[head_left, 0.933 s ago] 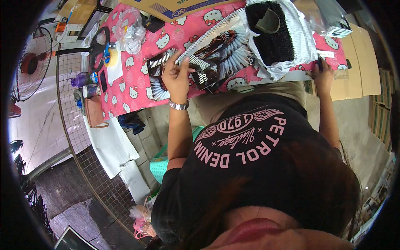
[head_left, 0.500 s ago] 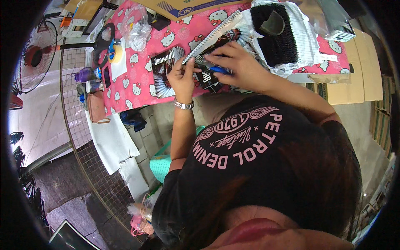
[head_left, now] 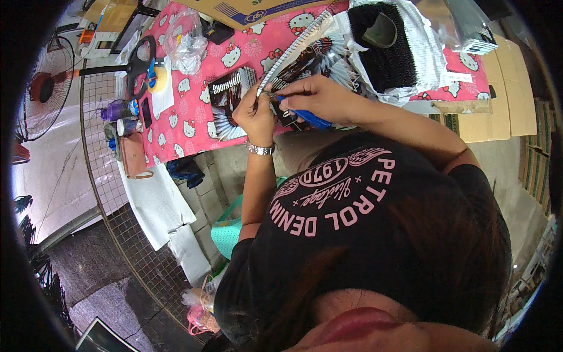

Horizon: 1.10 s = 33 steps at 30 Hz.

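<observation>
A spiral-bound notebook point(head_left: 314, 61) with a dark printed cover lies tilted on the table, its striped coil point(head_left: 291, 50) running along the left edge. My left hand point(head_left: 256, 119) pinches the near end of that coil between thumb and fingers. In my right hand point(head_left: 328, 100) is a pair of blue-handled pliers point(head_left: 311, 119), its metal tip against the coil end beside my left fingertips. More notebooks with a similar cover point(head_left: 229, 94) are stacked just left of my left hand. The pliers' jaws are partly hidden by my fingers.
Black coils point(head_left: 404, 64) lie on white wrapping at the right. A cardboard box point(head_left: 252, 9) borders the far side of the pink tablecloth point(head_left: 193, 126). Large scissors point(head_left: 141, 67), a tape roll point(head_left: 157, 81), and a plastic bag point(head_left: 186, 44) sit at the left.
My right hand has moved left and nearer, bringing the pliers to the coil end, with the handle now showing more. My left hand keeps its pinch on the coil.
</observation>
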### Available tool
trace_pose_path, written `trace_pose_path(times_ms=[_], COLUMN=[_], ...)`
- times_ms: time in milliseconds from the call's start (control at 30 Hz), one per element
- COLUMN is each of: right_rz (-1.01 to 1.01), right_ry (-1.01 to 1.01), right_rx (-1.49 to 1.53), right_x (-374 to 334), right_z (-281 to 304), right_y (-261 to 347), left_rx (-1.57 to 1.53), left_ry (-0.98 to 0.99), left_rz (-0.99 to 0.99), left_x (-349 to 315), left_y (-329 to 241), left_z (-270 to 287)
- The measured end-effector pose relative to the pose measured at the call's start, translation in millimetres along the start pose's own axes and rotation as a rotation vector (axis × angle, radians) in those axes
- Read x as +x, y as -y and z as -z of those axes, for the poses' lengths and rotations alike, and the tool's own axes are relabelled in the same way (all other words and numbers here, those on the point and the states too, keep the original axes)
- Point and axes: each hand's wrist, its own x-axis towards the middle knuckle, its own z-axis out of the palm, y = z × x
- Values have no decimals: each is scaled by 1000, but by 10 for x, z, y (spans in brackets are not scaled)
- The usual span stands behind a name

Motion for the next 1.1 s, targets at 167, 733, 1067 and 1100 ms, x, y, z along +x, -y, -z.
trace_pose_path(times_ms=[167,733,1067,1100], right_rz=[274,186,-71,-95], right_ry=[-460,-1184,-976,-989], right_rx=[-576,-1062,-1166,-1080], right_x=[-483,-1146,-441,-476], right_z=[622,2318,2547,2585], right_y=[156,-706,-1039,-1042], left_rx=[-287,275,502,660], left_ry=[-246,-629,-604,-559], left_rz=[320,389,262,205], left_x=[99,-405,-294,-145], left_y=[165,1574,1531,1377], left_z=[436,1469,1397,1229])
